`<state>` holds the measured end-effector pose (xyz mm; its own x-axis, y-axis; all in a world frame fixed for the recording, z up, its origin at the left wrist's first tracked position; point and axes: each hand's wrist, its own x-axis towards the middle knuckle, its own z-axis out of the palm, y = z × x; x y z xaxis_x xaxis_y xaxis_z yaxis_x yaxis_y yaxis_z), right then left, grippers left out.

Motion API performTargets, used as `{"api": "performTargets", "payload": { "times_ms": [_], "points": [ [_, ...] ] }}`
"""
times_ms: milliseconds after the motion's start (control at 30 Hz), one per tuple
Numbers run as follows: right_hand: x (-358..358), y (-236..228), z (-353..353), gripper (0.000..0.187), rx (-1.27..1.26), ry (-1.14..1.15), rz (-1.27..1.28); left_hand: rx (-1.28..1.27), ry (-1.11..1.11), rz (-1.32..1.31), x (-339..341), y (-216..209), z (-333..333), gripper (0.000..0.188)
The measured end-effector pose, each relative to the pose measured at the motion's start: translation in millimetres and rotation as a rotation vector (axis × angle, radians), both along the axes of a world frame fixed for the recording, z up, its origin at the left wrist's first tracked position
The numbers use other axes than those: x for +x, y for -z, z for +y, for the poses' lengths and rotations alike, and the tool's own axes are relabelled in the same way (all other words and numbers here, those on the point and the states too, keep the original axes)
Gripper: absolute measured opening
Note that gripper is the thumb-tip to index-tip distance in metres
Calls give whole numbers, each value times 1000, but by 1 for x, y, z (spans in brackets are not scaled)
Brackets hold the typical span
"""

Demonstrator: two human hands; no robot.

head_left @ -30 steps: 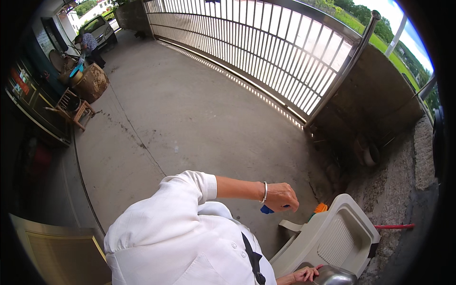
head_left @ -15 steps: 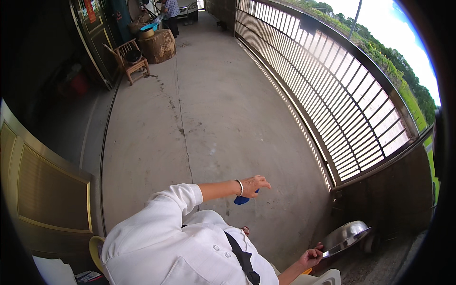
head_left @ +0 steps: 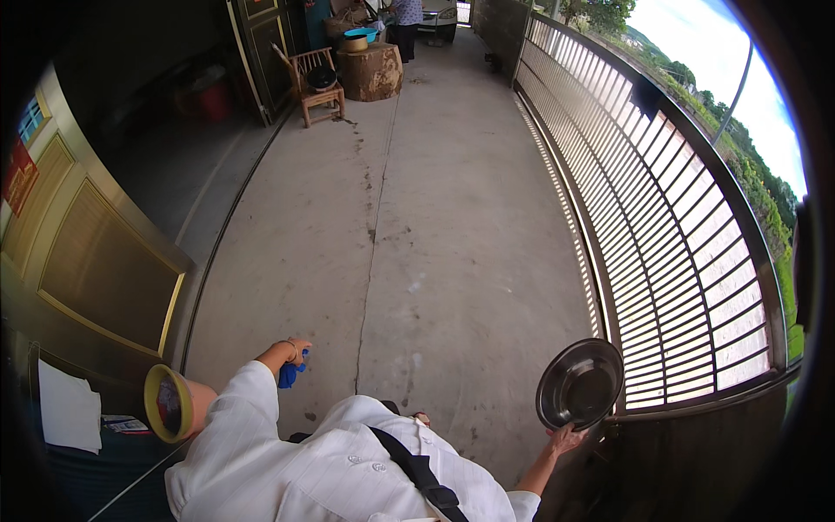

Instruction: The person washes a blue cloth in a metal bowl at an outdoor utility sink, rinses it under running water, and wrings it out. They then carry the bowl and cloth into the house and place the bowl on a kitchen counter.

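My left hand is stretched out to the left over the concrete floor, a bracelet on its wrist. A blue cloth hangs crumpled below its closed fingers. Out to the right, my right hand grips the near rim of a round metal basin. The basin is tilted, and its shiny, dark-looking inside shows nothing in it. The underside of the basin is hidden.
A pink pot with a yellow rim stands by my left sleeve, near white sheets. A gold-trimmed door is at left, a metal railing at right. Far ahead are a bamboo chair, a tree stump and another person.
My left hand has swung left with the blue cloth. My right hand has lifted the basin and turned its inside into view. The view has shifted left, bringing the pink pot in.
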<state>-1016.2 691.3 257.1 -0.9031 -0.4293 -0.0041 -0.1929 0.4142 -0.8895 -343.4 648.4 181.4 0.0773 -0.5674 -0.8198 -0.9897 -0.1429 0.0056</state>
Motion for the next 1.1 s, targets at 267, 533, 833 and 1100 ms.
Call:
{"api": "performTargets", "payload": {
  "times_ms": [267,533,833,1100],
  "points": [
    [22,90,-75,25,-41,-221,-842,234,-426,142,44,56,119,79],
    [205,88,-257,30,22,-455,-321,39,-380,197,104,96,75,71],
    [368,151,-371,34,-66,-195,-1053,-410,-712,283,192,35,-19,58],
    [483,141,-449,29,-13,-383,-821,-173,-895,68,243,32,-58,53]
  ]
}}
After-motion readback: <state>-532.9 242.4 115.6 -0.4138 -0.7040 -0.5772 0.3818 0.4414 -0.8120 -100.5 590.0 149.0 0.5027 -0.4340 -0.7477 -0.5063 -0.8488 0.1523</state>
